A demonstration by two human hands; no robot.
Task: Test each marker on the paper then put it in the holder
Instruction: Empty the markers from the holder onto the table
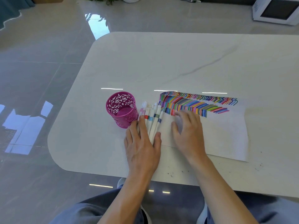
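Observation:
Several white markers (152, 118) with coloured bands lie side by side on the table, just right of the pink openwork holder (122, 109), which stands upright and looks empty. My left hand (142, 143) lies flat over the near ends of the markers, fingers straight, thumb at their right side. My right hand (188, 130) rests on the white paper (226, 135) with fingers spread and slightly blurred, fingertips near the rows of coloured test strokes (199, 102) along the paper's far edge.
The white marble table (178, 62) has a rounded left corner and its near edge is by my knees. Small dark crumbs dot the table near the paper's front edge. A white microwave (276, 10) sits on the floor at the far right.

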